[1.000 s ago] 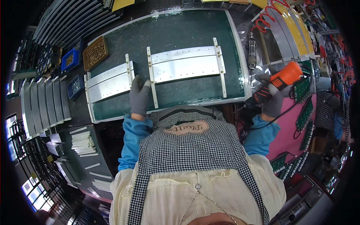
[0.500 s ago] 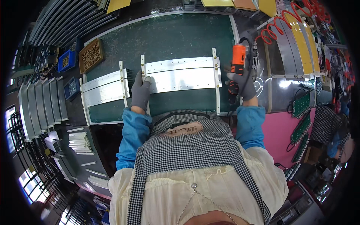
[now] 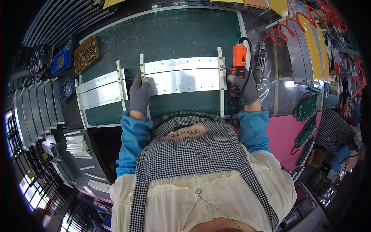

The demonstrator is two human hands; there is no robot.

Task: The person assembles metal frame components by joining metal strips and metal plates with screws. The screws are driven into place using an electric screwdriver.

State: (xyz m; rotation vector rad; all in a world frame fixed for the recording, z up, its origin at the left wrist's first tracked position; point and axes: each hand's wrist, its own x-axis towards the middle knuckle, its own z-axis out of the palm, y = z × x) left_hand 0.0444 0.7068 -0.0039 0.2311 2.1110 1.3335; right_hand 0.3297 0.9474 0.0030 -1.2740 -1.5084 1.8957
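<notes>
A silvery metal panel (image 3: 185, 81) with two long strips lies on the green work surface, a pale crossbar (image 3: 221, 77) with brass-coloured fasteners at each end. My gloved left hand (image 3: 140, 92) is closed on its left end, thumb on the panel's edge and the other fingers at the crossbar. Just past the right crossbar, my gloved right hand (image 3: 247, 87) is wrapped round an orange and black power screwdriver (image 3: 239, 58), whose cable curves over the hand. A similar, shorter-looking panel (image 3: 101, 90) lies left of my left hand, apart from it.
Brass-coloured screws fill a wooden tray (image 3: 86, 55) at the far left, beside blue bins (image 3: 62, 61). A second tool (image 3: 261, 63) and a red coiled hose (image 3: 286, 31) are at the right. Green circuit boards (image 3: 307, 108) lie on a pink surface. Another person is at the far right.
The screwdriver in my right hand has come slightly left, nearer the panel's right crossbar. My left hand keeps its place at the panel's left end. The whole view has shifted a little.
</notes>
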